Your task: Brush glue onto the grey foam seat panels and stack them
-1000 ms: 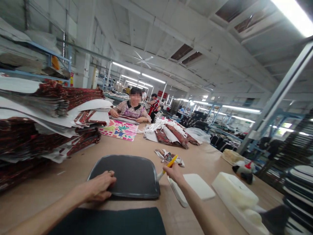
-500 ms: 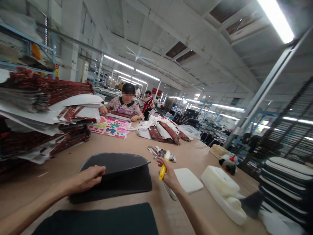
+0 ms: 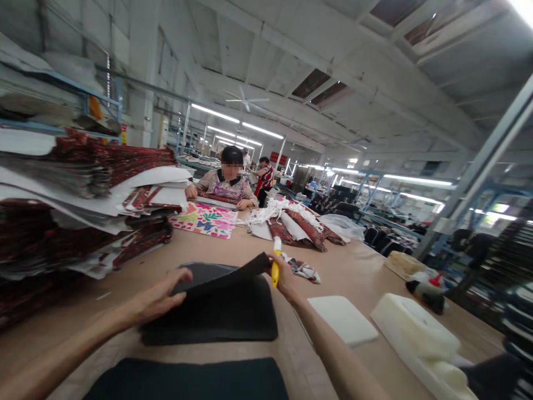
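Observation:
A dark grey pad (image 3: 225, 311) lies on the brown worktable (image 3: 358, 266) in front of me, with a thin black top sheet (image 3: 227, 276) peeled up off it. My left hand (image 3: 160, 297) has its fingers under the lifted sheet's near left edge and pinches it. My right hand (image 3: 285, 275) grips a yellow-handled tool (image 3: 275, 269) upright and also lifts the sheet's far right corner.
A tall stack of red patterned fabric and white sheets (image 3: 83, 205) fills the left. A seated person (image 3: 227, 180) works across the table beside a floral sheet (image 3: 204, 219). White foam blocks (image 3: 412, 330) and a white board (image 3: 343, 319) lie right. A dark cloth (image 3: 187, 380) lies near.
The top sheet, flat on the pad a second ago, has been peeled upward. My right hand turned the yellow tool upright and moved left to the sheet's corner; my left hand slid under its edge.

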